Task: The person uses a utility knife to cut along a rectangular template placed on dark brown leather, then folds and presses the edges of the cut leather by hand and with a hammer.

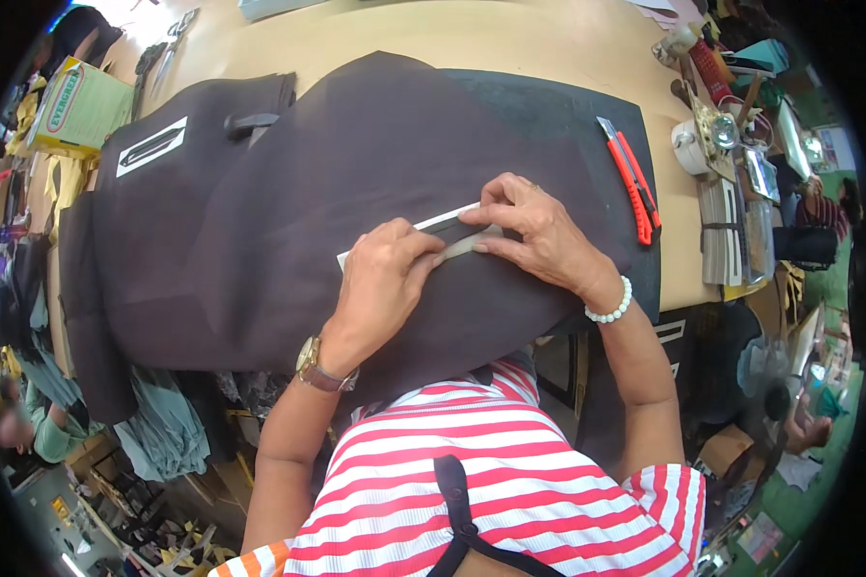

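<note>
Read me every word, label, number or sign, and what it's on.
Green-and-yellow box: large printed word on its side, legible but not copied here.
Wristwatch: dial too small to read.
Red utility knife: any marking too small to read.
Dark cloth: no lettering visible.
Elsewhere, any print is too small or blurred.

Brightly lit fisheye view with a black, rounded border.
Glare washes out the pale table (pixel 375 31) toward the upper left; the dark cloth (pixel 241 231) shows only faint shading. The left hand (pixel 383 274) and right hand (pixel 544 231) look fairly sharp; surroundings near the rim bend and soften.
</note>
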Available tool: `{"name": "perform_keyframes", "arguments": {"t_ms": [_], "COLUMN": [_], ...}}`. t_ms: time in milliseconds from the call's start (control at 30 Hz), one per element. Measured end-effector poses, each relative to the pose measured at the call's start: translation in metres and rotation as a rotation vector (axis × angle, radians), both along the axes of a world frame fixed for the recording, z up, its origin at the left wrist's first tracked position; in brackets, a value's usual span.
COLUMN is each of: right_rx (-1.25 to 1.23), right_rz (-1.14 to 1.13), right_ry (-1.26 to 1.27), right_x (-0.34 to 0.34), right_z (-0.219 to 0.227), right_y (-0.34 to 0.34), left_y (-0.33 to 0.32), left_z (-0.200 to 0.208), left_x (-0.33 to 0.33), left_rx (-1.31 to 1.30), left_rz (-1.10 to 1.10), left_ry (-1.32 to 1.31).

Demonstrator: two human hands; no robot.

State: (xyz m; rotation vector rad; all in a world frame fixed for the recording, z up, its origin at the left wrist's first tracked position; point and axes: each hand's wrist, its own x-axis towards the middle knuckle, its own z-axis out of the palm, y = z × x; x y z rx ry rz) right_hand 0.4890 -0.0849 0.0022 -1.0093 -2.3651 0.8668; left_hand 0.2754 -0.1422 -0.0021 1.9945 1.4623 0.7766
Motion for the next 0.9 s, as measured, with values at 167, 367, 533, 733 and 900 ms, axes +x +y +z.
{"name": "perform_keyframes", "arguments": {"t_ms": [167,367,533,733,900], "right_rx": [-0.061,0.249,0.400,0.343,0.370], "right_rz": [0.121,-0.115,-0.113,-0.222,-0.133], "right_ry": [0.059,-0.071,-0.149,-0.202,-0.236], "right_x": [0.015,0.007,-0.031,0.002,-0.029], "right_z": [0.001,-0.007,-0.019,-0.016,-0.011], "right_y": [0.006,0.012,-0.001,0.006,0.000], "left_y": [-0.007,-0.007,-0.011,-0.035,-0.040], "left_z": [-0.003,-0.008,-0.001,0.007,0.003], "left_x": [-0.004,-0.004,-0.006,-0.044,-0.047], "left_rx": [0.138,0.178,0.167,0.072,0.081], "left_rz": [0.034,0.017,0.039,0.089,0.119], "left_ry": [0.013,0.015,0.086,0.147,0.067]}}
